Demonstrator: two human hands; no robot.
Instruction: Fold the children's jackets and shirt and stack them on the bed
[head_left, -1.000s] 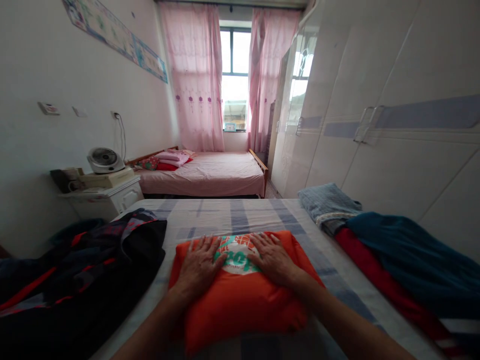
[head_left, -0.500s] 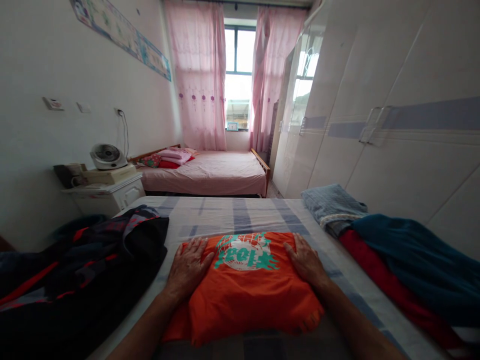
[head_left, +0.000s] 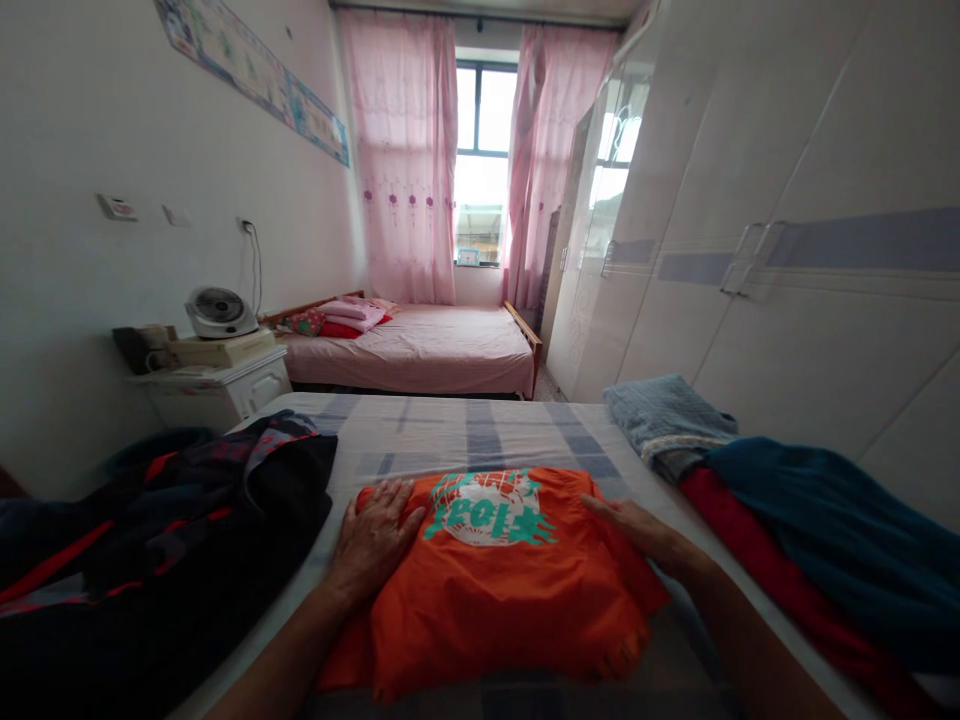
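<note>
An orange T-shirt [head_left: 495, 610] with a green and white print lies partly folded in front of me on the striped bed sheet. My left hand [head_left: 382, 525] rests flat on its left side, fingers spread out. At the shirt's right edge, my right hand [head_left: 634, 525] is turned on its side, the thumb side up and the fingers closed on the fabric. Some of those fingertips are hidden. A loose orange flap shows beneath the right wrist.
Dark clothes [head_left: 187, 520] with red trim lie to the left. Toward the right are a folded light blue garment [head_left: 667, 410], a teal garment [head_left: 840, 540] and a red one [head_left: 772, 560]. Beyond stand a pink-covered bed [head_left: 442, 345], a nightstand [head_left: 259, 390] with a fan [head_left: 221, 312], and wardrobes [head_left: 787, 350].
My right hand has gone from lying flat on the shirt to gripping its right edge, and fabric there has shifted outward. The left hand stays in place.
</note>
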